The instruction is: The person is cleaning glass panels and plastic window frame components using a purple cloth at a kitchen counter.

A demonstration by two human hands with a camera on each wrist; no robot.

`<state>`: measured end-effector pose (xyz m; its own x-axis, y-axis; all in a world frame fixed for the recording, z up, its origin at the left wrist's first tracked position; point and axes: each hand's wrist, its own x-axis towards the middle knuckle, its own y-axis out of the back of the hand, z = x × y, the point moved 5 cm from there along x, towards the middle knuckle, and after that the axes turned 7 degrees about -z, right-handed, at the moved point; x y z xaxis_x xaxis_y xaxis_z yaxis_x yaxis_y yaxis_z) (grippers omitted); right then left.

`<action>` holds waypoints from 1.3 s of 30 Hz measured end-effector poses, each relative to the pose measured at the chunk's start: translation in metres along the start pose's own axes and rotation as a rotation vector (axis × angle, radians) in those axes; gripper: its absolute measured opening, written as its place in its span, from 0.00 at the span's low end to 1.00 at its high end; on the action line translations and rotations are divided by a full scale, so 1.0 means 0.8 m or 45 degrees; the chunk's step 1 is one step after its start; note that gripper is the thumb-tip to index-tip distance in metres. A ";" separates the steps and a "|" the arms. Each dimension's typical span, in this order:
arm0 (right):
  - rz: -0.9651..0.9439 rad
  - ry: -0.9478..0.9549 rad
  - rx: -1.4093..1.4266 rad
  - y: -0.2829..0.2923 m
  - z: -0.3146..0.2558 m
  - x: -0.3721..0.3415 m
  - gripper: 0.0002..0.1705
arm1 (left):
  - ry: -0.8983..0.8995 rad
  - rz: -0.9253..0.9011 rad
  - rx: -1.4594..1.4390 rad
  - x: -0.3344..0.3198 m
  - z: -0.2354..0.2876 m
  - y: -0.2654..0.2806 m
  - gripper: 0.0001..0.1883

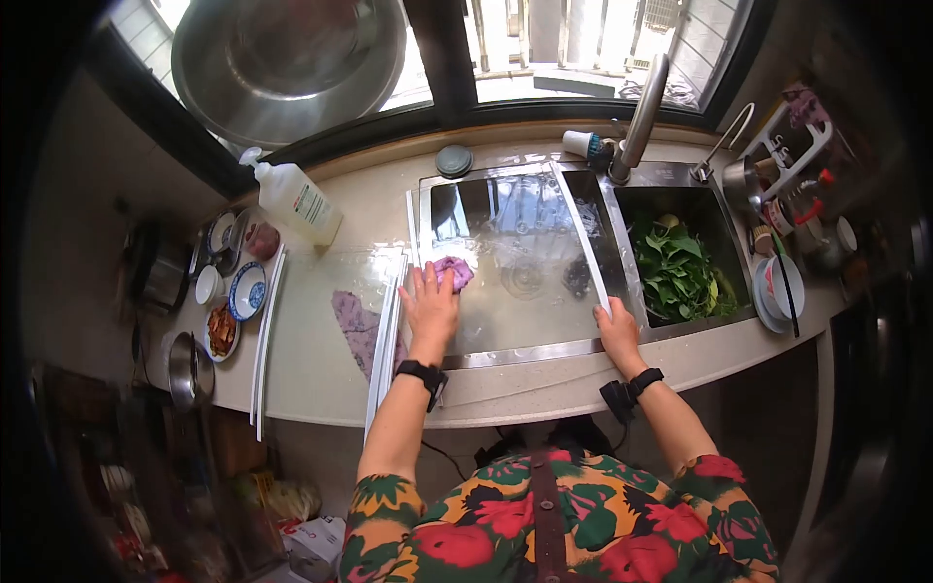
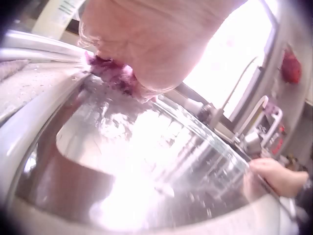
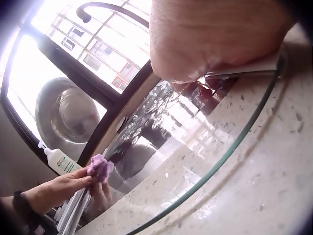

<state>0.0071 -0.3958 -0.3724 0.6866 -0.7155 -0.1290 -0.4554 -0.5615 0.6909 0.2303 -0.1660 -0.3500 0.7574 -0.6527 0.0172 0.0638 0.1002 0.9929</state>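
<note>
A wet glass panel point(image 1: 515, 282) with white edge strips lies over the left basin of the sink. My left hand point(image 1: 431, 309) holds a crumpled purple cloth point(image 1: 453, 273) against the glass near its left strip. In the right wrist view, the thumb and fingers of that hand close on the cloth point(image 3: 100, 169). At the panel's near right corner, my right hand point(image 1: 619, 336) grips the end of the white strip point(image 1: 580, 233). Water drops and reflections cover the glass, and its curved greenish edge point(image 3: 217, 164) shows close up in the right wrist view.
Another glass panel with white strips point(image 1: 267, 340) lies left, near a patterned purple cloth point(image 1: 356, 328). A pump bottle point(image 1: 296, 204) and dishes of food point(image 1: 223, 330) stand beyond. Leafy greens point(image 1: 680, 272) fill the right basin below the faucet point(image 1: 641, 121); bowls point(image 1: 780, 291) sit further right.
</note>
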 end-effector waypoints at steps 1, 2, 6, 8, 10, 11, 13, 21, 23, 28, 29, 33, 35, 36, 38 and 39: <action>-0.001 0.000 -0.009 -0.001 0.001 0.002 0.17 | 0.024 0.048 -0.034 -0.007 -0.002 -0.002 0.26; -0.004 -0.003 -0.014 -0.003 0.002 0.002 0.17 | 0.005 0.064 -0.041 -0.022 0.010 -0.012 0.32; -0.020 -0.004 0.027 -0.005 0.005 0.006 0.17 | -0.157 -0.245 -0.299 -0.093 0.089 -0.002 0.38; -0.046 -0.016 0.015 -0.008 0.010 0.009 0.18 | -0.076 -0.268 -0.509 -0.092 0.092 0.024 0.35; -0.085 -0.020 0.052 -0.007 0.011 0.011 0.18 | 0.166 0.098 -0.641 -0.092 0.041 0.019 0.31; -0.106 -0.047 0.037 -0.011 0.015 0.014 0.17 | 0.286 0.205 -0.717 -0.096 0.006 0.006 0.29; -0.205 -0.136 0.058 -0.013 0.013 0.015 0.19 | 0.568 0.262 -0.821 -0.111 -0.036 0.000 0.26; 0.064 1.118 -0.396 -0.037 -0.126 -0.030 0.31 | 0.756 0.083 -0.879 -0.093 -0.051 0.004 0.24; 0.004 1.300 -0.343 -0.051 -0.176 -0.065 0.27 | 0.815 0.004 -0.816 -0.090 -0.055 0.005 0.20; -0.167 1.471 -0.342 -0.099 -0.165 -0.038 0.19 | 0.783 0.084 -1.133 -0.094 -0.086 -0.026 0.17; -0.115 1.306 -0.305 -0.091 -0.145 -0.019 0.18 | 0.806 0.052 -1.177 -0.099 -0.082 -0.021 0.17; 0.058 0.776 -0.470 -0.022 -0.078 0.025 0.17 | 0.793 0.023 -1.190 -0.100 -0.080 -0.021 0.17; 0.502 0.577 -0.350 0.023 -0.062 0.026 0.18 | 0.819 -0.011 -1.080 -0.096 -0.077 -0.017 0.17; 0.502 0.575 -0.352 0.021 -0.062 0.028 0.18 | 0.818 -0.014 -1.081 -0.095 -0.083 -0.030 0.17; 0.048 0.110 0.291 -0.004 -0.030 0.042 0.20 | 0.872 0.043 -1.220 -0.095 -0.101 -0.064 0.14; 0.088 0.101 0.428 -0.006 -0.025 0.042 0.21 | 0.868 0.041 -1.217 -0.098 -0.099 -0.059 0.14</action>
<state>0.0434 -0.4087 -0.3655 0.6834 -0.7296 -0.0252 -0.6545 -0.6276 0.4215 0.2197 -0.0602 -0.4073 0.9403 -0.1316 -0.3139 0.2807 0.8216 0.4961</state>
